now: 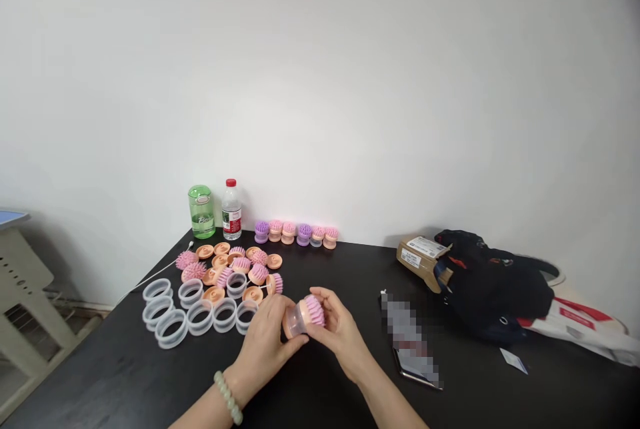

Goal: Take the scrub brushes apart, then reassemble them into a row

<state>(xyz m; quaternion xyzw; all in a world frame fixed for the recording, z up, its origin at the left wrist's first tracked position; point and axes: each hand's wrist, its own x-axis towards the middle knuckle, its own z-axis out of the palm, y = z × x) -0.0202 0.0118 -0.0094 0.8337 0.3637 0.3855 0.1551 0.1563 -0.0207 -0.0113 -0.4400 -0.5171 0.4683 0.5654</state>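
Head view: pale wall (320,95) up top, black table (125,375) beneath, and here come the hands! Left hand (267,335) wraps the base, right hand (346,332) closes round the bristle end: one pink-bristled brush (301,317), held above the table. Looks like a fitting step, calling for steady, aligned pressure. Clear rings (201,329) lie leftward.

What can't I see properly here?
All in the head view:
Pink-bristled peach plastic brush: partly hidden by the left hand and right hand.
Dark-edged flat rectangular device: face blurred by pixel blocks.
Pale, blue-topped table: cut off by left edge.
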